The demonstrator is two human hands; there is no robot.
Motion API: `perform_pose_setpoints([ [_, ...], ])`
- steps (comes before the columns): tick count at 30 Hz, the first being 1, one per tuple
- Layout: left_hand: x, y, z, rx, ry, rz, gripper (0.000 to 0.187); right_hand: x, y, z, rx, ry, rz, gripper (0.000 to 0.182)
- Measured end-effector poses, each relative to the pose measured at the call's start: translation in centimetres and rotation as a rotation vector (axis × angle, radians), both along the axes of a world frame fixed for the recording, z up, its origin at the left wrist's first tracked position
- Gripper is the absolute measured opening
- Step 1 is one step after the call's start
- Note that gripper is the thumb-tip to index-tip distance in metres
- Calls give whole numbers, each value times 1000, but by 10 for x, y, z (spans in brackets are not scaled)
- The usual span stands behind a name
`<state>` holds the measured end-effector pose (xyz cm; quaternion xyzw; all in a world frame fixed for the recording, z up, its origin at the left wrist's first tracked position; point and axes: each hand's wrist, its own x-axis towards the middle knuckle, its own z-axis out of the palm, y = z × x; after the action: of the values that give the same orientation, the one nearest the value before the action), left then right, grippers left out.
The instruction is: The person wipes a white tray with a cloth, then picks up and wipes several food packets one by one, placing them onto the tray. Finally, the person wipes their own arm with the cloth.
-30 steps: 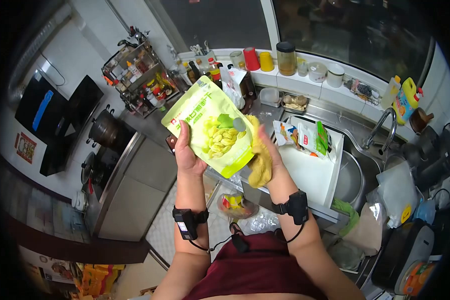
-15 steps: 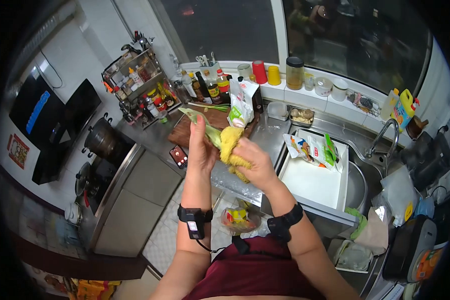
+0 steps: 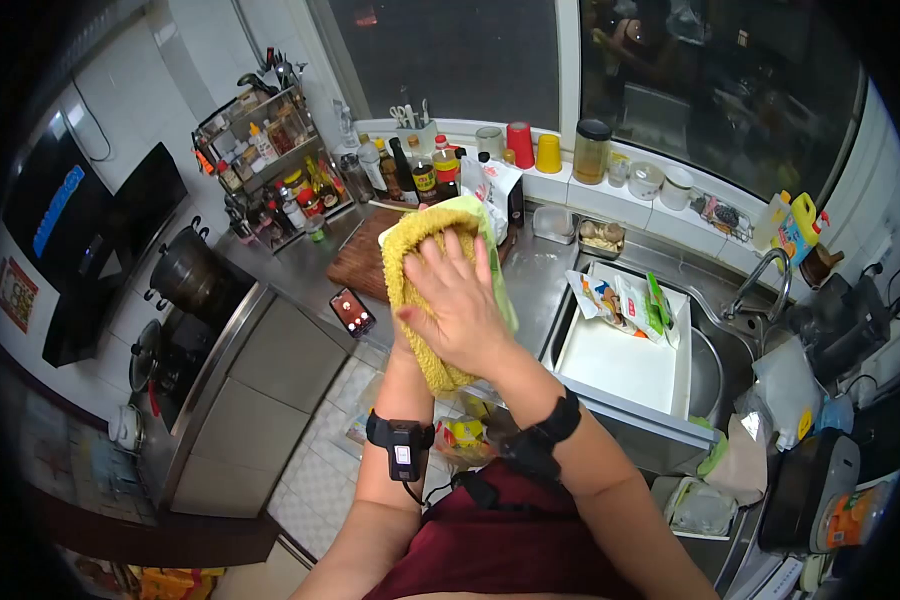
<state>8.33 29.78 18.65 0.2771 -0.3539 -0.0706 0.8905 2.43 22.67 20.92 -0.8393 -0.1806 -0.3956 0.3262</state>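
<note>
The right hand (image 3: 458, 305) is spread, palm down, on a yellow cloth (image 3: 438, 218). The cloth covers most of a green bag (image 3: 503, 293), whose right side shows past it; both are held up over the near edge of the counter (image 3: 538, 285). The left hand (image 3: 403, 340) is under the cloth and bag, mostly hidden, so its grip cannot be told. Left of the hands, a cutting board (image 3: 355, 265) lies on the counter, with a phone (image 3: 351, 311) near the counter's front edge. A white plastic bag (image 3: 497, 190) stands behind the green bag, near a row of bottles (image 3: 400, 172). To the right, a white tray (image 3: 605, 368) sits at the left of the sink (image 3: 712, 350), with packets (image 3: 625, 303) at its far end.
</note>
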Motion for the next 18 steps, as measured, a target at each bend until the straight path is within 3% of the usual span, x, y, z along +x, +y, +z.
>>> perform_pose_setpoints([
  [2,-9,8,9,69,42,-26,59,8,-5,11,-83,1,-96,47],
  [6,-24,14,26,61,117,-78,61,44,-24,-12,191,-39,-216,50],
  [9,-25,22,30,-16,162,-103,61,53,-31,-33,606,96,69,52],
  [13,-18,34,26,-55,205,-22,60,33,-29,-62,750,293,143,48],
  [14,-16,38,28,-54,203,6,59,35,-36,-88,685,421,130,50],
  [18,-1,41,26,-74,193,66,58,22,-19,-107,1096,430,289,52],
])
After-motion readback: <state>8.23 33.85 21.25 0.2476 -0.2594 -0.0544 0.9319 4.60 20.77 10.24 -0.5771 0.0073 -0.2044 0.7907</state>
